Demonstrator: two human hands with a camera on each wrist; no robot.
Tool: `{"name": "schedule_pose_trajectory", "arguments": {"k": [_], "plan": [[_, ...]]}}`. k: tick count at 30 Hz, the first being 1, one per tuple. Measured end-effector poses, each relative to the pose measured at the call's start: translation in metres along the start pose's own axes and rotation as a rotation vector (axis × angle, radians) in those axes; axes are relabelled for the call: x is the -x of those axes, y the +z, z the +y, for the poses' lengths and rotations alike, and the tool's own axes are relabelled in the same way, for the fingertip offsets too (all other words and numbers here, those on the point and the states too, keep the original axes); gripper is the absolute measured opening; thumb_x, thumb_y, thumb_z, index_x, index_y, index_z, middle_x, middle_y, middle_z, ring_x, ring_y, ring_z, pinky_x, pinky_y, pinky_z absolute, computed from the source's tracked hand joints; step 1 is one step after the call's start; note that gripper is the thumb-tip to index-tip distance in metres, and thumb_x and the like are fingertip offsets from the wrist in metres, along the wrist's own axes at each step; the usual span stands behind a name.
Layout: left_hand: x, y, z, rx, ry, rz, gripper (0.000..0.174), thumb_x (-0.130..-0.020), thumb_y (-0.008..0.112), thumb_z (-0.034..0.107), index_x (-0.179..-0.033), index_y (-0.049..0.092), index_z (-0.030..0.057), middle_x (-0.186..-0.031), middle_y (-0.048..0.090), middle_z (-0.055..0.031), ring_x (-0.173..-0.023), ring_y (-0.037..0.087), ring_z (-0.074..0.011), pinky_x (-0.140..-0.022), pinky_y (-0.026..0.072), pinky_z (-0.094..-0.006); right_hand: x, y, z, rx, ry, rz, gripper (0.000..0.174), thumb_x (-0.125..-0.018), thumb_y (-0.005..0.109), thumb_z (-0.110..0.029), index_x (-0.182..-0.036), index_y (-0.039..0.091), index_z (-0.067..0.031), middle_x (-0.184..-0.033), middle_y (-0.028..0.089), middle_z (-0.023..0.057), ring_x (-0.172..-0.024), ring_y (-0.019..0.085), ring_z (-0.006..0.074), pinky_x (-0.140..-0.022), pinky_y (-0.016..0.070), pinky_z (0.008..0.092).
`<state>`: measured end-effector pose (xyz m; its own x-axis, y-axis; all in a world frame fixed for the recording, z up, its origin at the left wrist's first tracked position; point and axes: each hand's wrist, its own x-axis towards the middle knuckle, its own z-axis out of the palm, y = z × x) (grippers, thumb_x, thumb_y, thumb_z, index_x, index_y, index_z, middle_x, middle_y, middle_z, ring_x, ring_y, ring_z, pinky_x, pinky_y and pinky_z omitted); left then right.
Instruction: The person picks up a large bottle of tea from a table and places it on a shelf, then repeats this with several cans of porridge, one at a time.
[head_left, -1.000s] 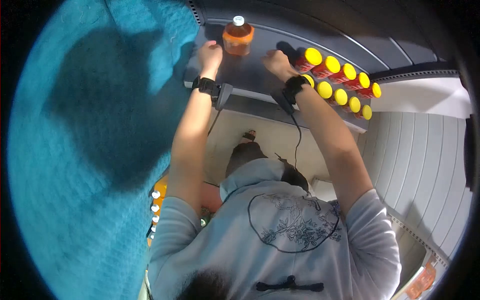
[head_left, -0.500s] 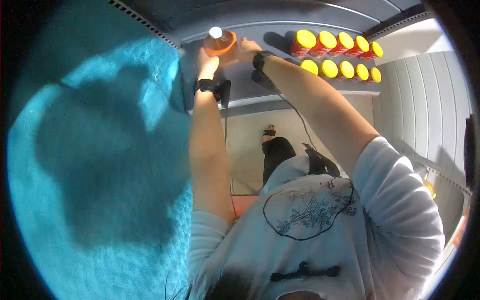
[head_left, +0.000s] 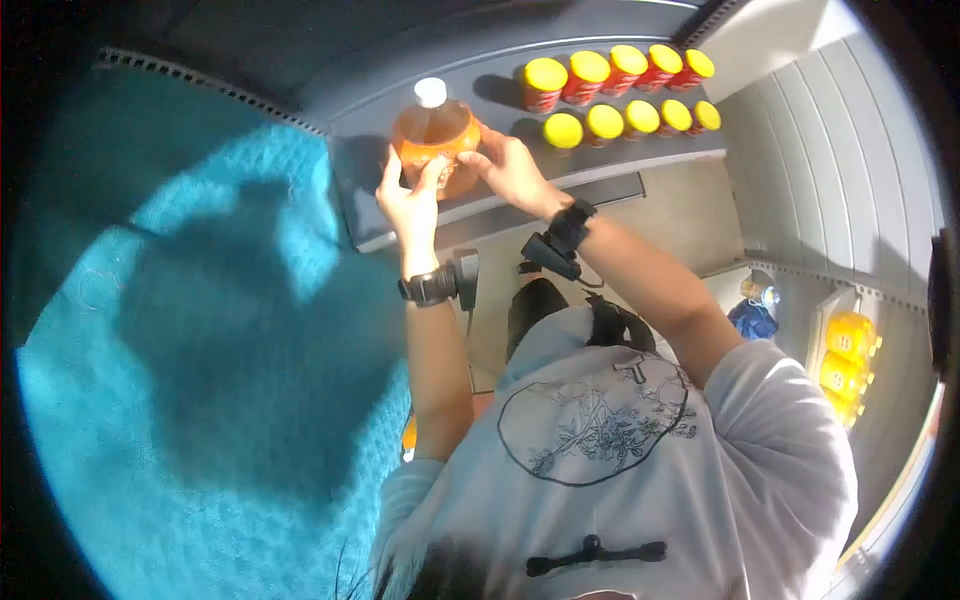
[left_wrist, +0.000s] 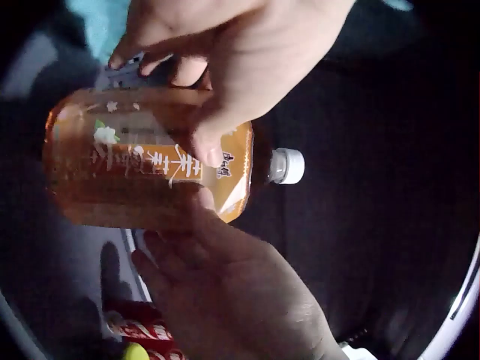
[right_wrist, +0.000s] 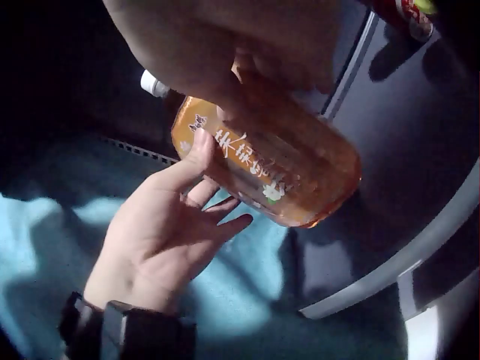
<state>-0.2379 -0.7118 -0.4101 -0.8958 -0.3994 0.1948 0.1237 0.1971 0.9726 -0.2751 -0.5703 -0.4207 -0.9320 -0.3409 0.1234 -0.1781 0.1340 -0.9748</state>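
While gripping the white-capped jasmine tea bottle (head_left: 440,135) from both sides, holds it at the front of the grey shelf (head_left: 362,170), left of the yellow-lidded red cans (head_left: 604,122). Bends left hand (head_left: 410,205) partly round one flank and right hand (head_left: 515,175) round the other (with both thumbs against the labelled front), fingers parted by the bottle's width.
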Motion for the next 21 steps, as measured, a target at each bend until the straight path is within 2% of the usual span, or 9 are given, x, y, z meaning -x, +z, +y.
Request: {"name": "schedule_pose_trajectory", "arguments": {"k": [2,3,8,10,12,14,16,18,21], "plan": [[0.015,0.02,0.037,0.049,0.03,-0.04,0.047,-0.067,0.069,0.008,-0.109,0.051,-0.0044,-0.085,0.062,-0.0099,-0.074,0.058,-0.0122,-0.068,0.0475,-0.0254,0.016,-0.023,-0.016,-0.076,-0.011,0.035,0.046,-0.081,0.052,-0.009,-0.124,0.036,0.0031,-0.111,0.054,0.0144,-0.104,0.049,0.015,-0.09,0.0368,0.0292],[0.022,0.031,0.052,0.075,0.049,-0.058,0.046,-0.068,0.069,0.008,-0.109,0.051,-0.0046,-0.084,0.063,-0.0097,-0.074,0.058,-0.0119,-0.067,0.0475,-0.0254,0.025,-0.035,-0.026,-0.026,-0.065,0.135,0.042,-0.078,0.057,-0.016,-0.115,0.045,0.0003,-0.099,0.059,0.0178,-0.093,0.056,0.0264,-0.082,0.0417,0.0333],[0.049,0.096,0.093,-0.035,0.145,-0.164,0.046,-0.069,0.068,0.01,-0.109,0.051,-0.0047,-0.089,0.063,-0.0113,-0.079,0.057,-0.012,-0.072,0.0462,-0.0264,0.071,-0.11,-0.037,-0.023,-0.082,0.326,0.047,-0.079,0.054,-0.016,-0.12,0.04,0.0016,-0.089,0.058,0.0217,-0.08,0.059,0.0222,-0.072,0.0444,0.0308],[0.061,0.128,0.113,0.064,0.198,-0.235,0.048,-0.069,0.068,0.007,-0.112,0.05,-0.0041,-0.094,0.062,-0.0112,-0.082,0.057,-0.0117,-0.076,0.0453,-0.0261,0.103,-0.15,-0.079,0.112,0.032,0.357,0.046,-0.078,0.055,-0.014,-0.119,0.042,0.0017,-0.086,0.059,0.0211,-0.076,0.059,0.0217,-0.07,0.045,0.0309],[0.082,0.16,0.138,0.11,0.126,-0.333,0.049,-0.068,0.066,0.001,-0.114,0.049,-0.0042,-0.097,0.061,-0.011,-0.085,0.056,-0.0116,-0.078,0.0443,-0.0262,0.131,-0.18,-0.089,0.05,-0.004,0.493,0.045,-0.078,0.055,-0.013,-0.119,0.042,0.0008,-0.085,0.059,0.0206,-0.076,0.06,0.0228,-0.069,0.0455,0.0311],[0.103,0.191,0.151,0.159,0.228,-0.43,0.048,-0.069,0.066,0.001,-0.114,0.049,-0.0049,-0.099,0.06,-0.0104,-0.088,0.056,-0.0122,-0.08,0.0437,-0.0264,0.163,-0.209,-0.099,0.055,-0.046,0.611,0.045,-0.078,0.055,-0.011,-0.119,0.042,-0.0004,-0.085,0.059,0.0205,-0.077,0.061,0.0246,-0.069,0.0458,0.0314],[0.13,0.223,0.184,0.181,0.206,-0.584,0.054,-0.07,0.065,0.001,-0.119,0.042,-0.007,-0.105,0.056,-0.0105,-0.094,0.053,-0.0151,-0.082,0.0424,-0.0273,0.198,-0.245,-0.108,0.146,-0.086,0.722,0.045,-0.077,0.055,-0.01,-0.12,0.042,-0.0018,-0.086,0.059,0.0206,-0.079,0.061,0.0272,-0.069,0.0461,0.0318],[0.156,0.261,0.19,0.376,0.143,-0.696,0.058,-0.07,0.065,0.001,-0.121,0.039,-0.0069,-0.107,0.055,-0.0111,-0.096,0.053,-0.0165,-0.083,0.0419,-0.0274,0.241,-0.281,-0.135,0.224,0.02,0.749,0.047,-0.076,0.055,-0.009,-0.121,0.041,-0.0033,-0.089,0.058,0.023,-0.084,0.058,0.0348,-0.071,0.046,0.0327],[0.204,0.301,0.233,0.287,0.276,-0.784,0.055,-0.07,0.064,0.0,-0.119,0.042,-0.0059,-0.105,0.056,-0.0101,-0.095,0.053,-0.0157,-0.083,0.0417,-0.0278,0.298,-0.323,-0.152,0.297,-0.03,0.893,0.049,-0.076,0.055,-0.01,-0.122,0.04,-0.0033,-0.09,0.056,0.0247,-0.085,0.055,0.0382,-0.071,0.0458,0.0335]]}}
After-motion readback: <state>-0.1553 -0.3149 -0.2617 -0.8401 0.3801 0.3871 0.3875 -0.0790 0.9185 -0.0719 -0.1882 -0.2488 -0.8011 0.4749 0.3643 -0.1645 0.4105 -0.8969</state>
